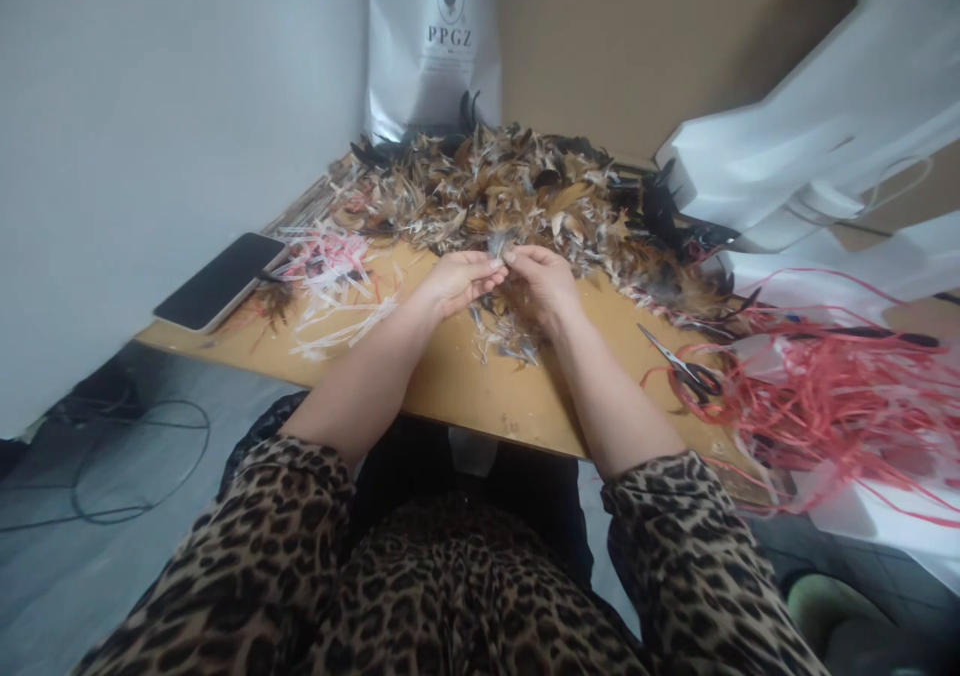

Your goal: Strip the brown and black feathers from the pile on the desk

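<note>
My left hand [466,281] and my right hand [541,278] meet over the middle of the table, fingertips pinched close together. A small greyish feather [499,244] sticks up between them, gripped by the fingers of both. Just beyond my hands lies a wide heap of brown and black feathers [487,181]. Under my right wrist rests a small clump of pale grey feathers [511,341], partly covered by the hand. What else my fingers may hold at the quill end is too small to make out.
A dark-screened phone [221,278] lies at the table's left edge, beside pink and white strips [330,261]. Open scissors [686,366] sit on the right, near a tangle of red strips [840,406]. A white bag [431,56] stands behind the heap; a white machine [795,146] is at right.
</note>
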The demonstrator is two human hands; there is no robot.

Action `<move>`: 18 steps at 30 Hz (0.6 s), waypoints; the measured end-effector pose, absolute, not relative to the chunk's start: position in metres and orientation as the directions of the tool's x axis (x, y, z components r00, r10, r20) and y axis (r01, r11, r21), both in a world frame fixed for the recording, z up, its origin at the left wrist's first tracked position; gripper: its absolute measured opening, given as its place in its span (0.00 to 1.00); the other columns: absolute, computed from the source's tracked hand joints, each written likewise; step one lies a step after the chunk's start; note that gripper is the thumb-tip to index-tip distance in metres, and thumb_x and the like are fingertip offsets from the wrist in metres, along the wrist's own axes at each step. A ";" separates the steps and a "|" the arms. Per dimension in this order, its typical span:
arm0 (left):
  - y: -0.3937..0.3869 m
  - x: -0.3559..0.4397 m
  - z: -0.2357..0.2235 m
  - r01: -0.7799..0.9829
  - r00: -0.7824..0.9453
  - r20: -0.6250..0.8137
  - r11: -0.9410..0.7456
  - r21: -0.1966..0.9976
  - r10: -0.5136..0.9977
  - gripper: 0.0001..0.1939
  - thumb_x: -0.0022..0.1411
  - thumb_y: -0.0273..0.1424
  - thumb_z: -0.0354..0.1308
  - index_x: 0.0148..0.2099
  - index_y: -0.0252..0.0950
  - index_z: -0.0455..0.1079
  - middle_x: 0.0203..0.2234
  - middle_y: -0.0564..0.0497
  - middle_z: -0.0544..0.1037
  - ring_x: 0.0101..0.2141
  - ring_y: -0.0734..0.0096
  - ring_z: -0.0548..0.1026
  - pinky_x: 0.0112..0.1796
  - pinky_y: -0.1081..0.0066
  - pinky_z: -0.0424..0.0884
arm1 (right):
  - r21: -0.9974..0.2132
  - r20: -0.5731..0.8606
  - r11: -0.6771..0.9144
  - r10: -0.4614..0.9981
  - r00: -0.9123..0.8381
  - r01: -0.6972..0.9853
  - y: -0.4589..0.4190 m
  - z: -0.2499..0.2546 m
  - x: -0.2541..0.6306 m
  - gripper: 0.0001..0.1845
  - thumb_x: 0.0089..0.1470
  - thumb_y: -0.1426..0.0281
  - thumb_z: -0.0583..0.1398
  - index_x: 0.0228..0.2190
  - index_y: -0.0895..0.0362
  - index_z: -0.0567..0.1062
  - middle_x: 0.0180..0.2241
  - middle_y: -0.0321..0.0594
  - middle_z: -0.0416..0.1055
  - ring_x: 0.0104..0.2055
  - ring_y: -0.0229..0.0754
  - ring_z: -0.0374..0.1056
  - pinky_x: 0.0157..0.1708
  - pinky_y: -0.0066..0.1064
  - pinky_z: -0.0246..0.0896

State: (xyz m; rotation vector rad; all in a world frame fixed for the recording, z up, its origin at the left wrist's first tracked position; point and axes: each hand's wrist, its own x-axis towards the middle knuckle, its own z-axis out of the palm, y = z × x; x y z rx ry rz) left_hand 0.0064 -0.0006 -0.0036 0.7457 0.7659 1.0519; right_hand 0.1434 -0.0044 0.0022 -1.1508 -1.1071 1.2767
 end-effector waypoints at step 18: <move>0.001 -0.010 0.011 -0.321 0.062 -0.084 0.100 0.942 0.995 0.06 0.52 0.27 0.65 0.28 0.29 0.71 0.21 0.50 0.77 0.19 0.84 0.72 0.24 0.84 0.67 | -0.986 0.164 0.164 0.986 -0.033 0.010 0.007 -0.009 0.137 0.16 0.43 0.59 0.64 0.32 0.56 0.75 0.27 0.34 0.72 0.28 0.33 0.65 0.33 0.29 0.62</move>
